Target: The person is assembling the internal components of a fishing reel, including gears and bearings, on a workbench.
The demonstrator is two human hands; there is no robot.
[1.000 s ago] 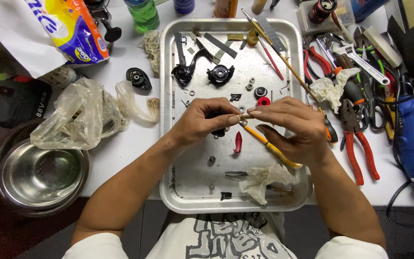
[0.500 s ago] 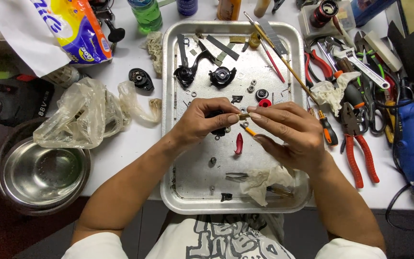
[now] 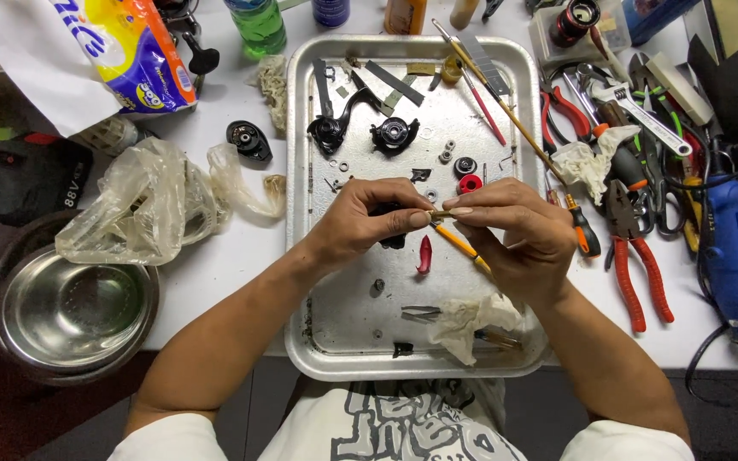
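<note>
At the centre of the frame the left hand (image 3: 365, 224) pinches a tiny part at its fingertips, too small to tell what it is. The right hand (image 3: 514, 235) meets it tip to tip and grips a thin yellow-handled tool (image 3: 459, 243) that slants down to the right. Both hover over a metal tray (image 3: 335, 337) on the white bench (image 3: 232, 265). Just below them lie a small red piece (image 3: 424, 254) and a crumpled rag (image 3: 471, 320). Red-handled pliers (image 3: 638, 273) sit right of the tray, a steel bowl (image 3: 70, 312) at lower left.
</note>
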